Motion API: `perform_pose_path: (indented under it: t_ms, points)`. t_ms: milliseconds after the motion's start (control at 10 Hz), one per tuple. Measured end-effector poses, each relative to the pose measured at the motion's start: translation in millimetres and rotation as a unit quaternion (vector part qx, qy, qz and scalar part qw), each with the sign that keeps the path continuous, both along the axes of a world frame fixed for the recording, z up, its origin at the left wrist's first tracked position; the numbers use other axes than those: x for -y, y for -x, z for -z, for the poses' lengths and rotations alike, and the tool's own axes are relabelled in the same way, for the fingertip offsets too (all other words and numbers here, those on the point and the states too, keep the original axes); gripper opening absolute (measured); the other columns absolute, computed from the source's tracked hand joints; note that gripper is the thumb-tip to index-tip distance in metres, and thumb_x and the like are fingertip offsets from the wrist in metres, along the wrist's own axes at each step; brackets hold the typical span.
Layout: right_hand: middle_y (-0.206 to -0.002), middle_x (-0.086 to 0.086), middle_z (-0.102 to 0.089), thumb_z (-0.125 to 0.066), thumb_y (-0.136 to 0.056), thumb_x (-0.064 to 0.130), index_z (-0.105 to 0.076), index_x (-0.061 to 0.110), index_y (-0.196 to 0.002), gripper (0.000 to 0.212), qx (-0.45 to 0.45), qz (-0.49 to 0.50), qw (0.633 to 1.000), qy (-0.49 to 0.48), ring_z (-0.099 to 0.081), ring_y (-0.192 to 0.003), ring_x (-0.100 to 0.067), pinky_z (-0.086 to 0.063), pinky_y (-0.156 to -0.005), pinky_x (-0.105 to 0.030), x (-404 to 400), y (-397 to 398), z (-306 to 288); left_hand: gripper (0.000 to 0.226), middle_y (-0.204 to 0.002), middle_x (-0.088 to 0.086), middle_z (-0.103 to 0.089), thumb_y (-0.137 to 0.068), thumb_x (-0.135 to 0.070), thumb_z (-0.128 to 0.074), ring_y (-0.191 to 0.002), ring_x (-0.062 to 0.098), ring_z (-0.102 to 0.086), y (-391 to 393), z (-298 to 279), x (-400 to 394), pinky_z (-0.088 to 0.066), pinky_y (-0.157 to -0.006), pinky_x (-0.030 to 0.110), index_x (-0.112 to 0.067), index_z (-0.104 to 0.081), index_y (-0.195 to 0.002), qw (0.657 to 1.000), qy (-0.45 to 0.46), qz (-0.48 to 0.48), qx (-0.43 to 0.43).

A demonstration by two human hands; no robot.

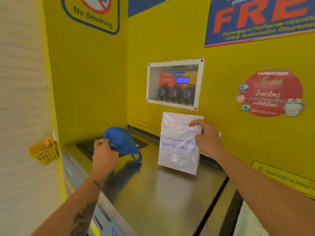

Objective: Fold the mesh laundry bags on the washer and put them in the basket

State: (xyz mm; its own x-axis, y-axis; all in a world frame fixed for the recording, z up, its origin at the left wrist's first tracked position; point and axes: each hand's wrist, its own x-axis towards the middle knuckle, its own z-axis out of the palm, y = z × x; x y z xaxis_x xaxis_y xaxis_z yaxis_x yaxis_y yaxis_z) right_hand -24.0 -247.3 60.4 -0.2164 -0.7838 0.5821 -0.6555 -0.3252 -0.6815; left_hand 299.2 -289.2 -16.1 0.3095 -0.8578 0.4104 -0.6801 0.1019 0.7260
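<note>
At left of centre in the frame, the left hand point(104, 155) pinches the blue mesh bag point(122, 142) over the washer top point(162, 193); soft, light, likely best held by its edges. The right hand point(207, 138) curls on a plastic-sleeved notice point(179, 150) at centre. 1 yellow basket point(45, 155) hangs at left.

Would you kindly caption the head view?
Left hand holds blue mesh bag above washer top; right hand pinches plastic-covered notice.
</note>
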Motion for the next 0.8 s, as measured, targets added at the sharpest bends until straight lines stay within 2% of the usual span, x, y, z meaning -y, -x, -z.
perform_pose_path:
  t_ms: [100,200,300,400,500,600,700,800]
  points:
    - [-0.127,-0.003,-0.054,-0.051,-0.076,-0.022,-0.065,0.031,-0.103,0.061,0.006,0.008,1.000,-0.012,-0.055,-0.109,-0.023,-0.056,-0.063,-0.027,48.5,-27.3,10.8,0.057,-0.146,0.025,-0.033,-0.095,-0.015,-0.051,-0.125,0.041,-0.043,5.1,17.3,42.1,-0.038,-0.099,0.047,-0.003,-0.030,-0.147,0.995,-0.057,0.058,0.063]
    - [-0.125,0.001,-0.053,-0.055,-0.079,-0.018,-0.064,0.034,-0.105,0.059,0.002,0.021,1.000,-0.012,-0.053,-0.107,-0.019,-0.053,-0.064,-0.022,75.9,-41.3,14.6,0.060,-0.157,0.017,-0.016,-0.099,-0.036,-0.042,-0.141,0.037,-0.026,12.1,27.7,66.7,-0.018,-0.111,0.063,-0.016,-0.020,-0.152,0.981,-0.115,0.028,0.157]
    - [-0.118,0.003,-0.048,-0.058,-0.082,-0.011,-0.060,0.038,-0.105,0.054,-0.039,0.033,0.999,-0.004,-0.049,-0.102,-0.015,-0.051,-0.069,-0.018,108.4,-57.6,19.1,0.055,-0.159,0.011,-0.015,-0.097,-0.043,-0.035,-0.146,0.033,-0.012,19.2,42.3,96.5,0.002,-0.108,0.074,-0.027,-0.029,-0.149,0.967,-0.136,-0.030,0.211]
    - [-0.115,0.003,-0.045,-0.059,-0.081,-0.011,-0.060,0.035,-0.104,0.052,-0.050,0.031,0.998,0.000,-0.047,-0.101,-0.015,-0.052,-0.069,-0.019,117.8,-62.8,19.3,0.051,-0.153,0.012,-0.027,-0.094,-0.041,-0.040,-0.143,0.035,-0.020,20.3,48.7,101.4,-0.003,-0.108,0.076,-0.027,-0.040,-0.143,0.970,-0.092,-0.053,0.218]
    - [-0.117,0.001,-0.045,-0.060,-0.081,-0.011,-0.063,0.027,-0.098,0.042,-0.048,0.053,0.997,-0.010,-0.047,-0.102,-0.015,-0.045,-0.059,-0.012,123.8,-62.8,16.4,0.051,-0.149,0.011,-0.030,-0.089,-0.043,-0.045,-0.141,0.035,-0.021,19.1,45.4,104.2,-0.003,-0.108,0.074,-0.029,-0.042,-0.138,0.974,-0.080,-0.036,0.211]
    - [-0.123,0.000,-0.047,-0.062,-0.079,-0.013,-0.062,0.025,-0.094,0.041,-0.031,0.035,0.998,-0.032,-0.050,-0.108,-0.017,-0.047,-0.052,-0.011,122.0,-57.3,15.7,0.055,-0.151,0.012,-0.028,-0.086,-0.046,-0.046,-0.141,0.035,-0.019,17.2,40.8,100.3,-0.009,-0.109,0.071,-0.029,-0.041,-0.139,0.974,-0.071,-0.035,0.212]
    - [-0.131,0.000,-0.047,-0.067,-0.080,-0.009,-0.060,0.025,-0.104,0.042,-0.007,0.011,0.999,-0.044,-0.050,-0.113,-0.016,-0.047,-0.051,-0.010,98.6,-47.0,11.8,0.060,-0.157,0.011,-0.022,-0.086,-0.052,-0.045,-0.141,0.036,-0.017,16.7,28.5,87.0,-0.018,-0.106,0.066,-0.029,-0.040,-0.141,0.972,-0.058,-0.055,0.221]
    - [-0.130,0.003,-0.049,-0.072,-0.083,0.006,-0.058,0.028,-0.114,0.040,-0.018,0.010,0.999,-0.028,-0.047,-0.108,-0.011,-0.043,-0.068,-0.011,75.4,-40.5,5.2,0.061,-0.158,0.011,-0.019,-0.089,-0.056,-0.040,-0.142,0.038,-0.016,21.6,14.9,78.2,-0.022,-0.106,0.065,-0.028,-0.039,-0.142,0.967,-0.108,-0.053,0.224]
